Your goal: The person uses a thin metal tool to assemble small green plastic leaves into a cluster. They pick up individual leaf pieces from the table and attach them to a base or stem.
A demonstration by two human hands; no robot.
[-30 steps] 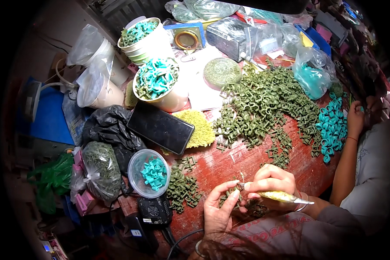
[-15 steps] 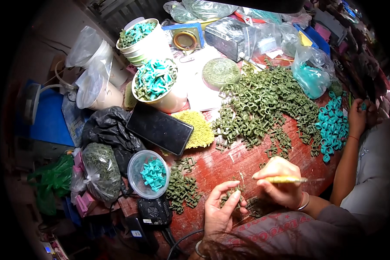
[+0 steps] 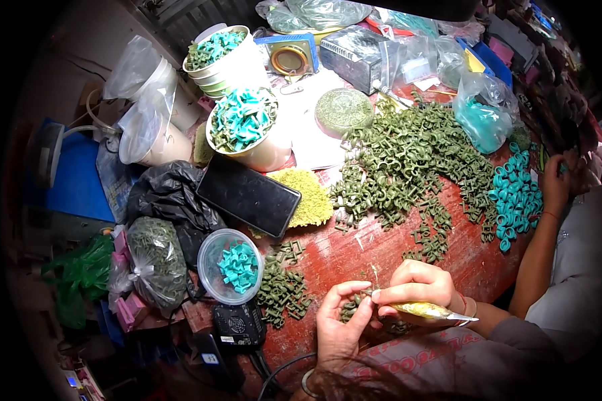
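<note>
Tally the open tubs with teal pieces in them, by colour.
White tubs: 2
Clear round tub: 1
Total: 3

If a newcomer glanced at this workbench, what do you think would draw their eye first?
Probably the green heap, sprawling across the middle and right of the red table. Next, bright turquoise pieces top two white buckets at the back left. At the near edge, the left hand and right hand work close together, the right holding a yellow tool.
</note>
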